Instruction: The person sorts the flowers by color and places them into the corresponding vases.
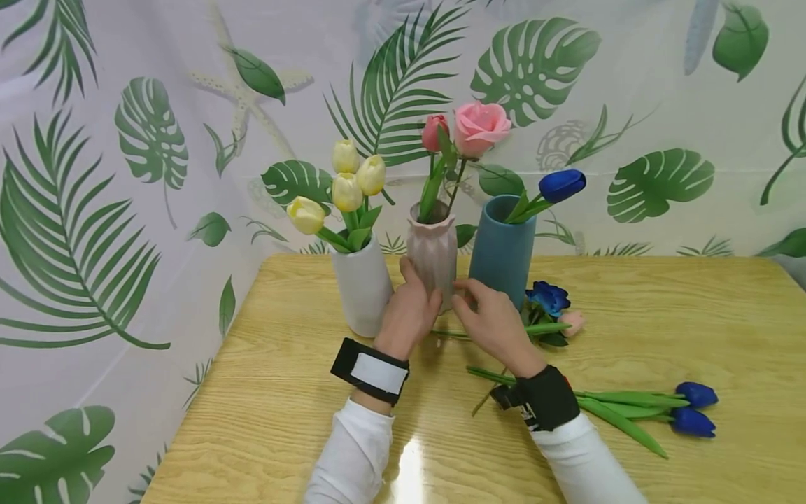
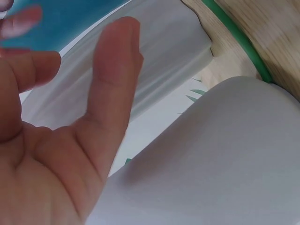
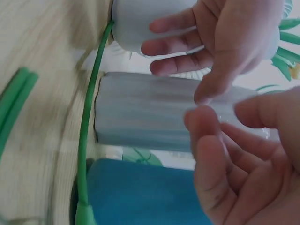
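Observation:
A pale pink fluted vase (image 1: 433, 245) stands between my hands, holding a pink rose (image 1: 481, 129) and a dark pink tulip (image 1: 435, 133). My left hand (image 1: 411, 311) is at its left side, fingers extended, thumb raised in the left wrist view. On the other side is my right hand (image 1: 494, 322), its fingers loosely bent with nothing between them in the right wrist view. Whether either hand touches the vase, I cannot tell. Left of it stands a white vase (image 1: 360, 290) with several yellow tulips (image 1: 348, 190); right of it, a blue vase (image 1: 500, 255) with one blue tulip (image 1: 562, 186).
On the wooden table (image 1: 264, 420) lie a blue flower (image 1: 549, 297) and a light pink flower (image 1: 571, 322), near the blue vase. Two blue tulips (image 1: 695, 422) lie at the right front, stems pointing left. A leaf-printed cloth (image 1: 403, 63) hangs behind.

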The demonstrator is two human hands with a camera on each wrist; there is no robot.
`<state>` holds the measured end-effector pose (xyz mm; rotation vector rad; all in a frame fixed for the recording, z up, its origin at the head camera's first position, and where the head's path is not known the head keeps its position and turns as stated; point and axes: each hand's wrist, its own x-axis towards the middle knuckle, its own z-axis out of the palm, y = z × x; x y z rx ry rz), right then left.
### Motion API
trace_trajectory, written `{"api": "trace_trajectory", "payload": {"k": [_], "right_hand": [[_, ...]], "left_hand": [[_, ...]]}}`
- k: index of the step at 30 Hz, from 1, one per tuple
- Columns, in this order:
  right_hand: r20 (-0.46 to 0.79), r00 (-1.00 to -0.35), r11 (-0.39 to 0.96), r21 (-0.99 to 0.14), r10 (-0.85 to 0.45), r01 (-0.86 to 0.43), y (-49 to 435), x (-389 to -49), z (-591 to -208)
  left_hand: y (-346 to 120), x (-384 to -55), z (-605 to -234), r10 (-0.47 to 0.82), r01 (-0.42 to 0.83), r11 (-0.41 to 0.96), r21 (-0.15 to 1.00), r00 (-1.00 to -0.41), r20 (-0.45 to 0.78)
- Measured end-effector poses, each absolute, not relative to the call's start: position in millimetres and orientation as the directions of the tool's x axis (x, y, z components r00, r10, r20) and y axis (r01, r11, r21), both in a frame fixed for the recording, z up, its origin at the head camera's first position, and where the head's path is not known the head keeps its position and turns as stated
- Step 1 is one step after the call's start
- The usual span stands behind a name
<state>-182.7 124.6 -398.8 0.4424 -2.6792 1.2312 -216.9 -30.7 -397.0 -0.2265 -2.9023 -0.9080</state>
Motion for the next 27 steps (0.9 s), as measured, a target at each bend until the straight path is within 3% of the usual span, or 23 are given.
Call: {"api": "trace_trajectory", "payload": {"k": [5,12,16,27], "right_hand": [[0.175,-0.948,0.658,-0.686,-0.266,-0.311,136,-175,-408],[0.186,-0.943,0.690,-0.645,-0.276,-0.329,141,-173,-415],[0.128,-0.943,0.720,-0.617,-0.307,-0.318,147,-170,-415],[-0.011,-0.894,0.728,-0.586,-0.447,-0.357,153,-166,-420]], "left_hand": [[-30,-216,-396,0.106,0.152,0.803,0.576,-0.988,0.113],[-30,-216,-396,0.099,0.148,0.800,0.582,-0.988,0.116],[-29,-216,-398,0.107,0.165,0.788,0.594,-0.985,0.133],[-31,-216,-397,0.106,0.169,0.789,0.591,-0.984,0.140]]}}
